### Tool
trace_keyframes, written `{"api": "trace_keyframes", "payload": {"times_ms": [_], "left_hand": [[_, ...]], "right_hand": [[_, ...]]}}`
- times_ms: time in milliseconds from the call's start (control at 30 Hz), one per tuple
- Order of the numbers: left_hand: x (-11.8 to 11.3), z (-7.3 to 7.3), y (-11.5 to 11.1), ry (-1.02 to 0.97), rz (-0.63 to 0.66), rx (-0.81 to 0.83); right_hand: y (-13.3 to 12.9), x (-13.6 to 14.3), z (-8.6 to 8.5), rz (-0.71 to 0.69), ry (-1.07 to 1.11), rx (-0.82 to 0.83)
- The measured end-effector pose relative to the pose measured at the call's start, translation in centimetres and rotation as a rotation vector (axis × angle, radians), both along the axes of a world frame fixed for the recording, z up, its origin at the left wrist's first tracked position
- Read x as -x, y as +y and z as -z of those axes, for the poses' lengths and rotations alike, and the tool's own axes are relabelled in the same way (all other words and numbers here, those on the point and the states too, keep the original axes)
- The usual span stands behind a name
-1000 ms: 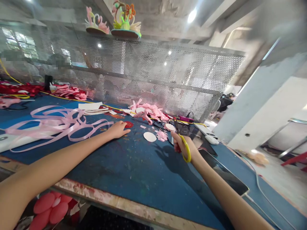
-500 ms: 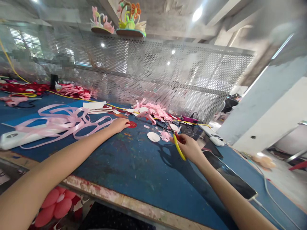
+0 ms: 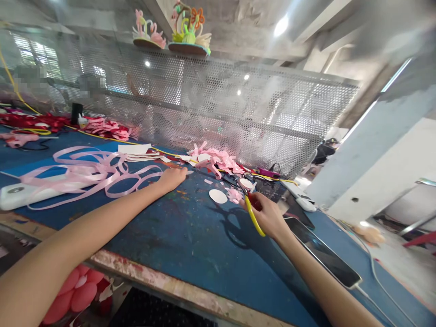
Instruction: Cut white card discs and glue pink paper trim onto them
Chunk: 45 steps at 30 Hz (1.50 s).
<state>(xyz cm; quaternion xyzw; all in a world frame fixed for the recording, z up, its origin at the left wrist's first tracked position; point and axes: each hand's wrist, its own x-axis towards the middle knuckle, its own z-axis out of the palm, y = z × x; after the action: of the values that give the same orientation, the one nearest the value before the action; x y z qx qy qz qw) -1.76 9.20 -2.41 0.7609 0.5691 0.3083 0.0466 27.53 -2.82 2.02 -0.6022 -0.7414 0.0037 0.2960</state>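
Fingers pressed together, my left hand is closed at the right end of a loose tangle of pink ribbon. A small pale tip shows at its fingertips; what it belongs to I cannot make out. My right hand is closed on yellow-handled scissors, whose blades point away over the table. Between the hands lies a white disc, with a small heap of pink pieces beside it. Behind the scissors is another pale disc.
A pink glue gun rests before a pile of pink pieces. White sheets lie behind the ribbon. A phone on a cable sits under my right forearm. A perforated metal screen closes off the back.
The red disc by my left fingertips no longer shows, and a pale tip now shows there. My right hand and the scissors have shifted slightly toward me.
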Motion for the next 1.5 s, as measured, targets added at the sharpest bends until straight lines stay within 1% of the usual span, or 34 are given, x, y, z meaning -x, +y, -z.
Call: {"api": "trace_keyframes", "payload": {"times_ms": [133, 233, 300, 433, 467, 500, 567, 633, 733, 800, 933, 1067, 1367, 1500], "left_hand": [[-0.5, -1.2, -1.1, -0.325, 0.043, 0.015], [-2.3, -2.2, -2.4, -0.618, 0.123, 0.066], [-4.0, -2.7, -3.8, -0.796, 0.203, 0.121], [-6.9, -3.5, -7.4, -1.066, 0.340, 0.208], [-7.5, -3.7, -8.3, -1.240, 0.399, 0.261], [-7.9, -4.0, -9.1, -1.364, 0.432, 0.311], [-8.5, -4.3, -10.3, -1.505, 0.452, 0.374], [-8.8, -4.5, -11.2, -1.504, 0.429, 0.384], [-9.0, -4.5, -11.8, -1.415, 0.375, 0.328], [-9.1, -4.3, -12.0, -1.369, 0.361, 0.301], [-9.2, -4.0, -12.1, -1.313, 0.385, 0.291], [-9.1, -3.9, -12.2, -1.305, 0.428, 0.294], [-8.7, -4.5, -12.2, -1.289, 0.474, 0.344], [-8.5, -4.9, -12.2, -1.270, 0.492, 0.368]], "right_hand": [[-0.3, 0.2, 0.0, -0.044, -0.004, 0.000], [-0.8, 0.8, 0.1, -0.098, 0.009, 0.024], [-1.2, 1.3, 0.2, -0.131, 0.032, 0.045], [-2.1, 2.4, 0.4, -0.191, 0.066, 0.130], [-2.3, 2.7, 0.5, -0.207, 0.078, 0.157], [-2.6, 3.0, 0.5, -0.223, 0.093, 0.177], [-2.9, 3.4, 0.7, -0.251, 0.119, 0.191], [-3.2, 3.8, 0.8, -0.273, 0.132, 0.185], [-3.4, 4.1, 0.9, -0.296, 0.141, 0.184], [-3.4, 4.1, 0.9, -0.312, 0.154, 0.188], [-3.5, 4.0, 1.0, -0.330, 0.183, 0.181], [-3.6, 4.0, 1.1, -0.307, 0.171, 0.165], [-4.2, 3.5, 0.0, -0.211, 0.001, 0.013], [-4.3, 3.4, -0.4, -0.194, -0.053, -0.035]]}}
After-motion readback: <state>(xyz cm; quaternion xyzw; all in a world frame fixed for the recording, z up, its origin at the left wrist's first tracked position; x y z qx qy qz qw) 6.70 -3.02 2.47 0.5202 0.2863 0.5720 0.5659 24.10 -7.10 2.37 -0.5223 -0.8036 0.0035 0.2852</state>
